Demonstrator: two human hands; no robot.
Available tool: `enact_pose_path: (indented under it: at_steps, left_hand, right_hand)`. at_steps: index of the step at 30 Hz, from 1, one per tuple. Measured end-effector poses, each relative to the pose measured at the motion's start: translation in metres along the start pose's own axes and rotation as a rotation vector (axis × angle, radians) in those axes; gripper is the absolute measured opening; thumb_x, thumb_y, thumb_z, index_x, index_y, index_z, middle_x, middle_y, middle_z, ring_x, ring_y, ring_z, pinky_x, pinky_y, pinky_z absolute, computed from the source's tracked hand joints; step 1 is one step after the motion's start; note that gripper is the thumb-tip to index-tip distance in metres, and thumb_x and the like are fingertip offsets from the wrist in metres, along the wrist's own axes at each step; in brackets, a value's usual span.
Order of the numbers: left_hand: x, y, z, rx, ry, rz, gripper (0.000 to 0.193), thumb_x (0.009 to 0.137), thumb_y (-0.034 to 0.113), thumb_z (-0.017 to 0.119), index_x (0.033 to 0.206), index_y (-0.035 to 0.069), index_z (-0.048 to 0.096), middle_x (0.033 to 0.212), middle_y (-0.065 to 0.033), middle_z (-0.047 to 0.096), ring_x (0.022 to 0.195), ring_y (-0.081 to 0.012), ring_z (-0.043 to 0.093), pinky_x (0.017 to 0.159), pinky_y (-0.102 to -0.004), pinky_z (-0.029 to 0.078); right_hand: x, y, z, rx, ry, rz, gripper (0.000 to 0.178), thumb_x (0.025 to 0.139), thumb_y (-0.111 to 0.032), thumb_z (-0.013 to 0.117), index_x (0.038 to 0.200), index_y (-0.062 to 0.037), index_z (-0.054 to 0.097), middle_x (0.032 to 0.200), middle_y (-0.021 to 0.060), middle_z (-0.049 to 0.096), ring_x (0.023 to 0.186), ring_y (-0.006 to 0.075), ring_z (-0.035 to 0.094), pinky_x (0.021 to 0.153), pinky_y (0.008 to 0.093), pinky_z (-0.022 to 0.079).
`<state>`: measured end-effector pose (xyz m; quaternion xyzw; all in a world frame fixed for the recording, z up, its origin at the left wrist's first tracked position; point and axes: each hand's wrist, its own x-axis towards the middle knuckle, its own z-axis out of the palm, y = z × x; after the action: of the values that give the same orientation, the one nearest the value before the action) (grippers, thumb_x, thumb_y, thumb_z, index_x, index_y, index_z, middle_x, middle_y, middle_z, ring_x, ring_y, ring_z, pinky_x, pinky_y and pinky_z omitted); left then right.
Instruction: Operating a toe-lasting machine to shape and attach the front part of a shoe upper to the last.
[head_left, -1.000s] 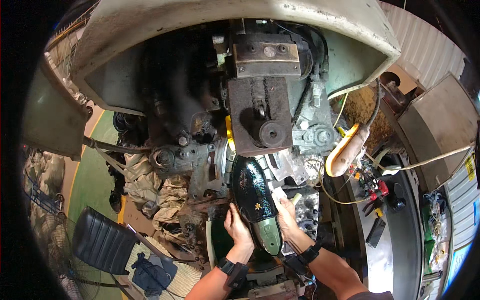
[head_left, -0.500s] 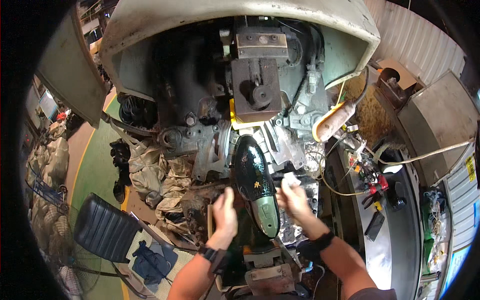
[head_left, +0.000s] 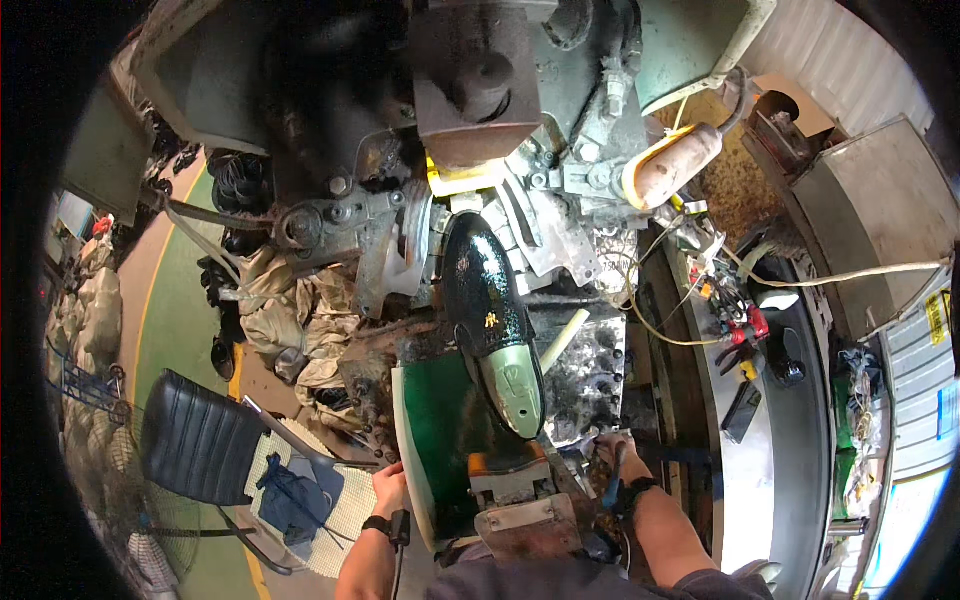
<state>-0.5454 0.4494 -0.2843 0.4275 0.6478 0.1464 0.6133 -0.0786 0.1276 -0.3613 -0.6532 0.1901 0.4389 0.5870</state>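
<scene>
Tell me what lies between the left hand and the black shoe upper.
In the head view, a pale-edged, curved green panel lies between the left hand and the black shoe upper on its green last.

Two black wristbands (head_left: 636,488) are worn, plus a dark right sleeve (head_left: 722,586).

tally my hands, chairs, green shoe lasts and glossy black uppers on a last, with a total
Hands: 2 (left hand, right hand)
Chair: 1
Green shoe last: 1
Glossy black upper: 1
Total: 5
</scene>
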Motion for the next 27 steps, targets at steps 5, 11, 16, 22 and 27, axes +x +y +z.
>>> enact_pose_path:
  at_steps: [5,11,16,22,27]
  left_hand:
    - [-0.025,-0.011,-0.056,-0.031,0.278,0.058,0.030,0.088,-0.002,0.065,0.117,-0.007,0.069,0.105,-0.0104,0.073,0.092,-0.0194,0.069,0.084,-0.0310,0.054]
    - [-0.092,0.196,0.022,-0.217,0.273,0.698,0.022,0.099,0.009,0.061,0.117,-0.003,0.067,0.113,-0.0090,0.070,0.101,-0.0183,0.066,0.091,-0.0305,0.051]
    - [-0.159,0.337,0.152,-0.964,-0.543,0.162,0.054,0.101,0.052,0.055,0.126,0.005,0.062,0.113,-0.0071,0.071,0.099,-0.0208,0.068,0.092,-0.0347,0.053]
    - [-0.129,0.319,0.152,-0.937,-0.692,0.173,0.065,0.100,0.063,0.044,0.126,0.007,0.063,0.113,-0.0081,0.071,0.099,-0.0223,0.069,0.091,-0.0387,0.056]
    - [-0.104,0.312,0.149,-0.892,-0.704,0.159,0.057,0.101,0.053,0.055,0.129,0.004,0.061,0.119,-0.0082,0.069,0.102,-0.0200,0.067,0.092,-0.0370,0.055]
  right_hand:
    - [-0.042,-0.039,0.036,-0.427,-0.231,-0.106,0.023,0.088,-0.015,0.071,0.102,0.0017,0.062,0.077,0.0013,0.056,0.063,0.0122,0.051,0.057,0.0332,0.041]
    - [-0.218,-0.203,0.168,-0.269,-0.281,-0.597,0.034,0.102,-0.026,0.061,0.120,0.0016,0.056,0.108,0.0143,0.069,0.088,0.0178,0.068,0.086,0.0307,0.057]
    - [-0.198,-0.169,0.300,-0.114,-0.425,-0.773,0.059,0.107,-0.038,0.048,0.153,-0.0017,0.038,0.164,0.0263,0.021,0.150,0.0288,0.030,0.115,0.0408,0.036]
    - [-0.251,-0.169,0.332,0.118,-0.565,-0.611,0.057,0.102,-0.031,0.061,0.147,0.0010,0.046,0.160,0.0168,0.026,0.137,0.0183,0.043,0.109,0.0319,0.040]
    - [-0.261,-0.168,0.337,0.140,-0.550,-0.598,0.044,0.103,-0.028,0.059,0.135,0.0018,0.054,0.117,0.0061,0.061,0.102,0.0118,0.059,0.090,0.0262,0.048]
